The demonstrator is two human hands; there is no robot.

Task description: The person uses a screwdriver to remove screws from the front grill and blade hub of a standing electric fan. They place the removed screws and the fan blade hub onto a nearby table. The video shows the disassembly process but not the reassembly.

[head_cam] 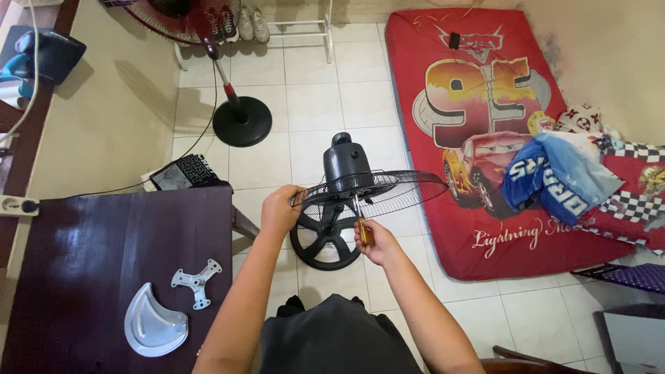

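Fan grille hides screwdriver tip; right hand grips.

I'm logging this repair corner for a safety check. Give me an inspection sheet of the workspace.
Surface: tiled floor; dark wooden table at left.
Job's things: black floor fan, wire grille tilted flat; screwdriver at the grille.
Clutter: metal fan blade and three-armed bracket on the table.
Grippers: left hand grips the grille rim; right hand holds the screwdriver.
Cables: black cord from the red stand fan.
Surroundings: red mattress, shoe rack.
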